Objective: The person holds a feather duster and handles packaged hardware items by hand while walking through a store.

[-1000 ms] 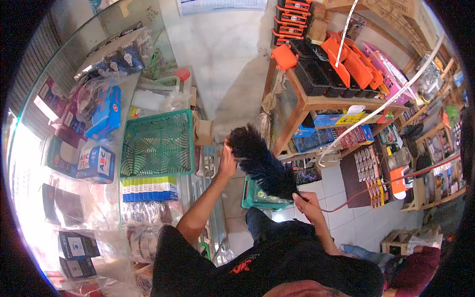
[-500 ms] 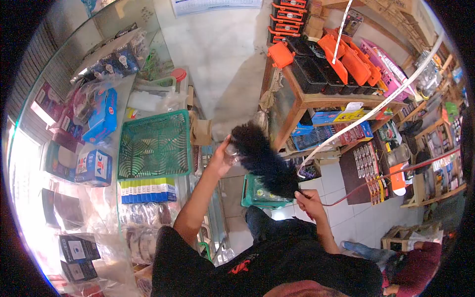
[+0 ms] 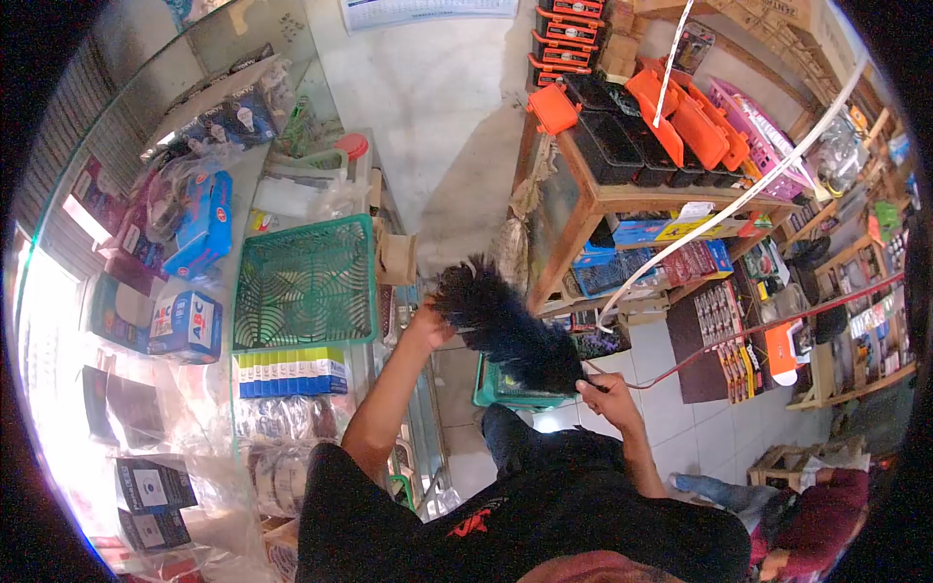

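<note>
A dark, fluffy feather duster (image 3: 510, 325) slants across the middle of the view, between both hands. My right hand (image 3: 604, 396) is closed on its lower right end. At the upper left end, my left hand (image 3: 433, 326) touches the feathers; its fingers are partly hidden by them. Left of my left hand, a green plastic basket (image 3: 306, 282) rests on the glass counter. Below the duster, a second green basket (image 3: 494, 387) is partly hidden.
A wooden table (image 3: 593, 202) at the right holds black boxes with orange lids (image 3: 700, 131). A white cable (image 3: 748, 194) and a red cord (image 3: 768, 332) cross the right side. Another person in a maroon top (image 3: 821, 515) is at the lower right.
My left hand has moved left and slightly down along with the upper end of the duster, whose feathers now spread more over the fingers. My right hand stays on the lower end.
</note>
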Action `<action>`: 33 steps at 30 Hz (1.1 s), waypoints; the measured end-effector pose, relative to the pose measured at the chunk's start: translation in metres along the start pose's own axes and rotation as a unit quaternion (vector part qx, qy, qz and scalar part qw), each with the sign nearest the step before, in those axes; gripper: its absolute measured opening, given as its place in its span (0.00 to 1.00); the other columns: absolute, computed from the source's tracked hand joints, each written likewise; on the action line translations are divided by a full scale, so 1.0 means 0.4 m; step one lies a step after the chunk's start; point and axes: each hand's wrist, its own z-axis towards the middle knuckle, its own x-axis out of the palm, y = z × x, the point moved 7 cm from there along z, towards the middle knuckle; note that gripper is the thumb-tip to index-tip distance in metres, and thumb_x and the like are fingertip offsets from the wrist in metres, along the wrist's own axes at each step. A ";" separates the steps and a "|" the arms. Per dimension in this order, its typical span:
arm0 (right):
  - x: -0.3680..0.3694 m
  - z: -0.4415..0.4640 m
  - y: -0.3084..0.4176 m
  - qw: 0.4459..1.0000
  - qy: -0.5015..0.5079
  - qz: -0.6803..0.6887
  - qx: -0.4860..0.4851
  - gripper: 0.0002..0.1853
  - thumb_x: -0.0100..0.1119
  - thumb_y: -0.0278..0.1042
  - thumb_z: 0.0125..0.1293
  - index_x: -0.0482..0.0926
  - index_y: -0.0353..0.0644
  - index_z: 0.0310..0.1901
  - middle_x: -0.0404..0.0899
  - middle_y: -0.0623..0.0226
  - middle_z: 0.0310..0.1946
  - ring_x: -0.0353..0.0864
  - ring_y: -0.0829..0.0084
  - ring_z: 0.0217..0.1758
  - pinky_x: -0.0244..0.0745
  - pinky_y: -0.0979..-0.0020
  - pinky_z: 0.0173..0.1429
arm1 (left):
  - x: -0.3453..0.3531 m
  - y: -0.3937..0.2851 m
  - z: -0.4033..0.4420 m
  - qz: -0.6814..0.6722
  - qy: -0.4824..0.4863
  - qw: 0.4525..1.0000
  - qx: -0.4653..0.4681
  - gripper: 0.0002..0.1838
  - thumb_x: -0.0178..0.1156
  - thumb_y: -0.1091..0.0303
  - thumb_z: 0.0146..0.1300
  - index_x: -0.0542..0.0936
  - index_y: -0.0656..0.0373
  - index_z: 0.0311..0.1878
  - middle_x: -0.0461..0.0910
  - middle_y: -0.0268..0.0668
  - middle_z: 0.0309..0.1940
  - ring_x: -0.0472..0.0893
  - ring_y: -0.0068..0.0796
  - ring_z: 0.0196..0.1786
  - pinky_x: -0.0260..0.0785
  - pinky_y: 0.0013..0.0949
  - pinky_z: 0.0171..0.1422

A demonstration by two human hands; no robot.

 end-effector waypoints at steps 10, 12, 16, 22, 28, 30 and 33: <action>0.007 -0.019 0.032 0.999 -0.010 0.011 0.038 0.20 0.60 0.40 0.67 0.72 0.40 0.19 0.64 0.78 0.15 0.60 0.85 0.19 0.55 0.76 0.22 | 0.011 -0.010 0.016 0.043 0.140 0.989 -0.009 0.16 0.47 0.56 0.72 0.76 0.56 0.51 0.82 0.36 0.42 0.81 0.31 0.40 0.76 0.33 0.38; 0.003 -0.003 -0.016 1.000 0.028 0.010 0.002 0.21 0.59 0.38 0.68 0.69 0.42 0.18 0.63 0.78 0.13 0.58 0.85 0.14 0.52 0.77 0.17 | 0.014 -0.001 0.008 0.022 0.097 0.995 -0.014 0.16 0.45 0.56 0.73 0.76 0.56 0.50 0.81 0.36 0.40 0.81 0.30 0.39 0.76 0.34 0.38; 0.010 -0.017 0.028 0.999 -0.007 0.040 0.009 0.21 0.58 0.37 0.69 0.68 0.43 0.17 0.62 0.77 0.11 0.57 0.85 0.13 0.50 0.77 0.16 | 0.021 0.003 0.025 -0.021 0.259 0.964 -0.056 0.16 0.47 0.57 0.72 0.77 0.56 0.53 0.82 0.38 0.44 0.82 0.34 0.45 0.78 0.40 0.48; 0.003 -0.011 -0.016 1.000 0.003 0.010 -0.010 0.22 0.57 0.38 0.69 0.68 0.42 0.16 0.63 0.77 0.11 0.57 0.85 0.13 0.51 0.77 0.17 | -0.004 -0.003 0.019 0.045 0.034 0.998 0.020 0.18 0.49 0.52 0.71 0.75 0.52 0.56 0.82 0.32 0.42 0.82 0.29 0.37 0.78 0.33 0.36; -0.004 -0.018 -0.031 0.998 0.027 0.045 0.028 0.22 0.57 0.38 0.69 0.68 0.42 0.16 0.63 0.77 0.11 0.57 0.85 0.13 0.51 0.77 0.16 | 0.050 -0.004 -0.010 -0.024 0.073 0.997 0.017 0.21 0.56 0.51 0.68 0.76 0.52 0.57 0.81 0.35 0.49 0.82 0.30 0.44 0.77 0.34 0.44; 0.003 -0.022 -0.019 0.997 0.015 0.071 0.032 0.22 0.57 0.37 0.69 0.68 0.42 0.17 0.63 0.77 0.12 0.57 0.85 0.13 0.51 0.77 0.17 | 0.029 -0.015 0.002 0.077 0.135 0.988 0.001 0.22 0.56 0.51 0.67 0.75 0.53 0.59 0.79 0.35 0.53 0.81 0.31 0.50 0.76 0.35 0.49; -0.002 -0.016 -0.054 0.997 0.033 0.057 0.030 0.21 0.57 0.37 0.69 0.68 0.43 0.17 0.63 0.77 0.13 0.57 0.85 0.14 0.51 0.77 0.17 | 0.026 -0.005 0.016 0.075 0.138 0.987 0.017 0.23 0.54 0.49 0.68 0.75 0.54 0.59 0.80 0.34 0.51 0.82 0.29 0.46 0.77 0.31 0.43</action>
